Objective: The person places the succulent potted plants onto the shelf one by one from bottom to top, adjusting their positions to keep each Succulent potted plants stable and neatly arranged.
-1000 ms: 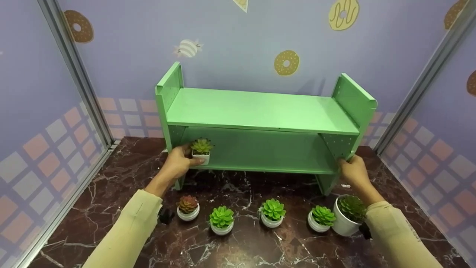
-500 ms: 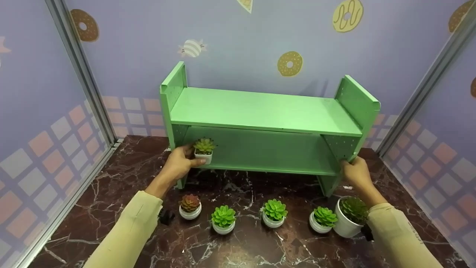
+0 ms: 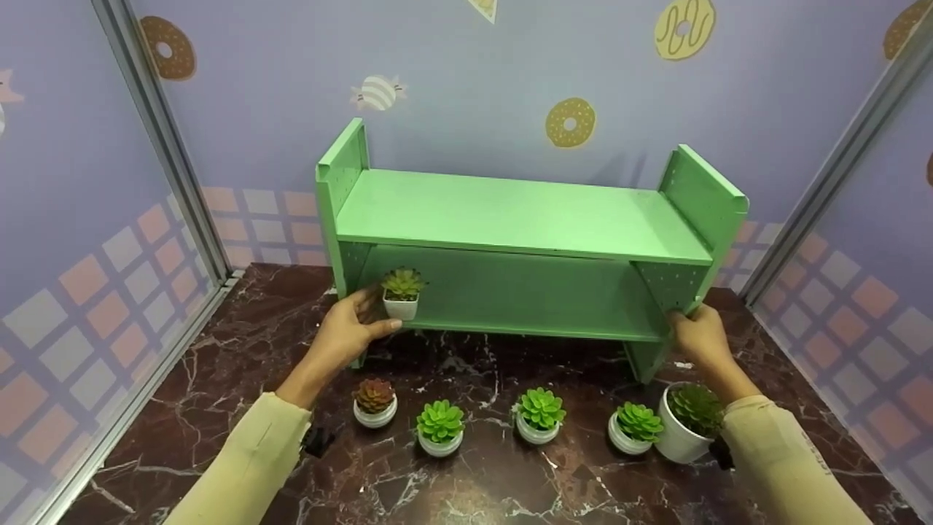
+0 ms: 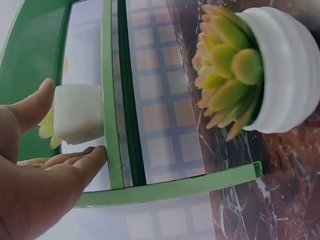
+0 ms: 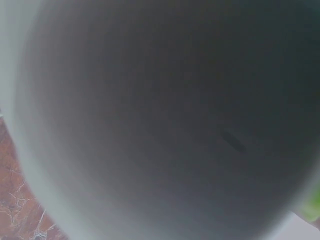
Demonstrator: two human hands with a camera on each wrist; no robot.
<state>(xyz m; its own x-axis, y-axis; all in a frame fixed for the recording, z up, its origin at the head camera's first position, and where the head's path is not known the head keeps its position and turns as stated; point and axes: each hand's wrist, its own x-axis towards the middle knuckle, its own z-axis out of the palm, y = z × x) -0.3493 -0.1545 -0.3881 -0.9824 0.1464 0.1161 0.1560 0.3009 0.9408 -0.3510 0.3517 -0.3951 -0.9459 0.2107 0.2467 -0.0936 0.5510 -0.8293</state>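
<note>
A small succulent in a square white pot (image 3: 401, 306) stands at the left end of the lower shelf of a green two-tier shelf rack (image 3: 525, 215). My left hand (image 3: 348, 329) is beside it, thumb and fingers spread apart around the pot. In the left wrist view, the thumb of the left hand (image 4: 45, 170) is off the pot's wall and the fingers lie straight along the shelf edge. At the rack's right side panel, my right hand (image 3: 703, 335) grips the front edge, its fingertips hidden behind the panel.
On the dark marble tabletop (image 3: 481, 496) stand a reddish succulent (image 3: 375, 401), several small green succulents including one at centre (image 3: 539, 419), and a larger white pot (image 3: 681, 434) near my right wrist. A large blurred shape (image 5: 160, 110) fills most of the right wrist view.
My left hand has loosened from the square-potted succulent, its thumb dropping away from the pot. The pot stays on the lower shelf. The right hand keeps its hold on the rack.
</note>
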